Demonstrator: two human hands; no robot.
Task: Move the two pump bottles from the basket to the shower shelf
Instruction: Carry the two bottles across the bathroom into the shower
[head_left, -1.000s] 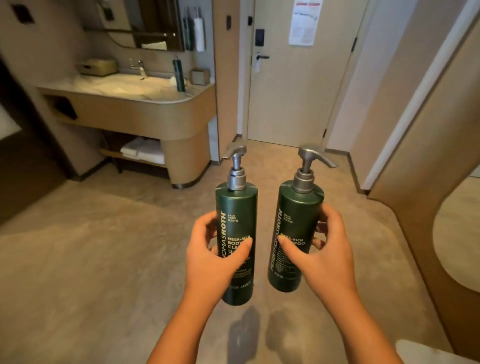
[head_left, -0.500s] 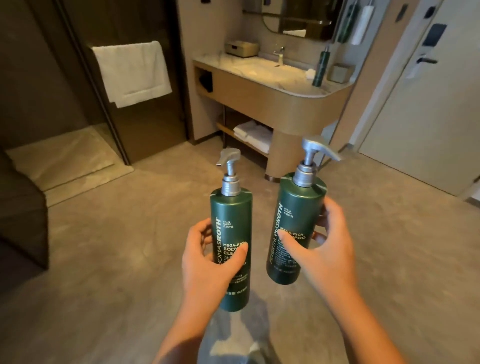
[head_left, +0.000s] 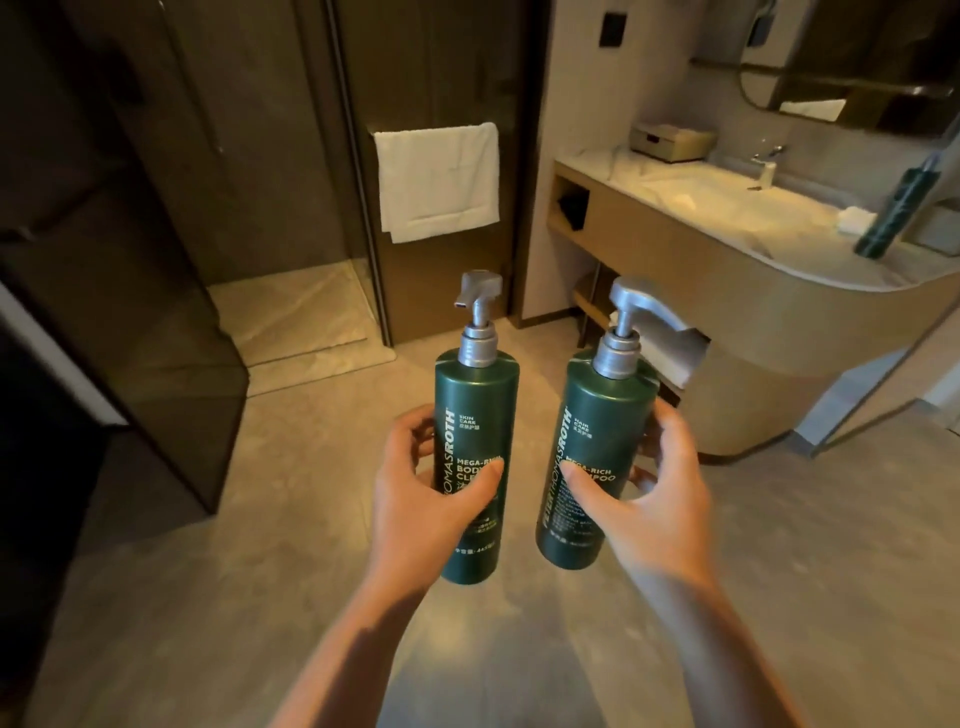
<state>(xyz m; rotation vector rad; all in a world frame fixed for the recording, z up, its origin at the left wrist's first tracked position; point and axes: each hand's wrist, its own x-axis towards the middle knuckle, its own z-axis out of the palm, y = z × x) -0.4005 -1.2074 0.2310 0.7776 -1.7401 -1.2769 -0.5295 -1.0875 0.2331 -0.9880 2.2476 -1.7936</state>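
Since a second ago your view has swung left: the door has dropped out of sight and the dark shower enclosure (head_left: 291, 171) now stands ahead, while both bottles have kept their place in front of you.

Nearest, your left hand (head_left: 421, 499) is clenched around the lower body of the body-cleanser bottle (head_left: 475, 467), thumb across the label. Your right hand (head_left: 654, 509) grasps the shampoo bottle (head_left: 597, 457) the same way, tilted slightly to the right. The two bottles are side by side, apart, held above the floor (head_left: 260, 597); the basket and the shower shelf are not in view.

These look like rigid, smooth, glossy cylinders, probably fairly heavy if full, and likely slippery with wet skin. Keep each grip mid-body, not on the pump head (head_left: 478, 291), which could press down or turn.

Farther off, a white towel (head_left: 436, 182) hangs on the shower door, and the vanity bench (head_left: 727, 223) sits to the right with a third green bottle (head_left: 898, 213) on it.
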